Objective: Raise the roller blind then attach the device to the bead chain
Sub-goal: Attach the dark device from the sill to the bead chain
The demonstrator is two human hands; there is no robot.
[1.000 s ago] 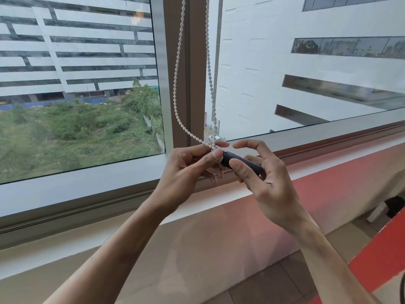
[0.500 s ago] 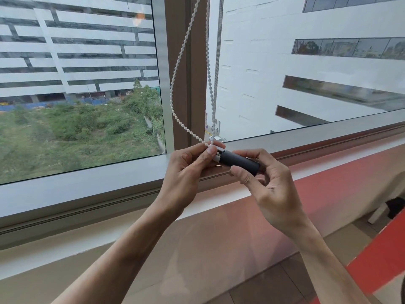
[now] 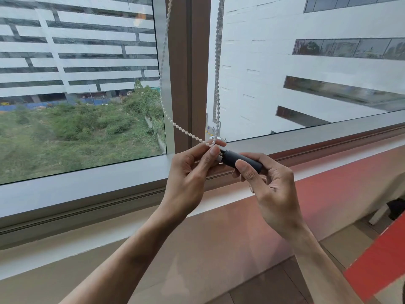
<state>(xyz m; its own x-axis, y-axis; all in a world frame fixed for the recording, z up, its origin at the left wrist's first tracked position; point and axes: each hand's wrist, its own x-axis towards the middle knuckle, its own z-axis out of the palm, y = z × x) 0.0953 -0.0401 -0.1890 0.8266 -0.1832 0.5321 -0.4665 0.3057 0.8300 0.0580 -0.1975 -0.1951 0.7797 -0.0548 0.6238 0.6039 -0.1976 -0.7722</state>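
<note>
Window frame (image 3: pixel 182 73) ahead, white sill (image 3: pixel 65 242) below — red-tinted wall (image 3: pixel 328 194) right.

A white window sill (image 3: pixel 219 206) runs below the grey window frame (image 3: pixel 87 185), sloping up to the right, where its top takes a reddish tint. Nothing I can make out rests on it. Below, a wood-look plank floor (image 3: pixel 274 286) carries a red panel (image 3: pixel 377 257) at right and a dark object (image 3: pixel 396 207), too cut off to name.
</note>
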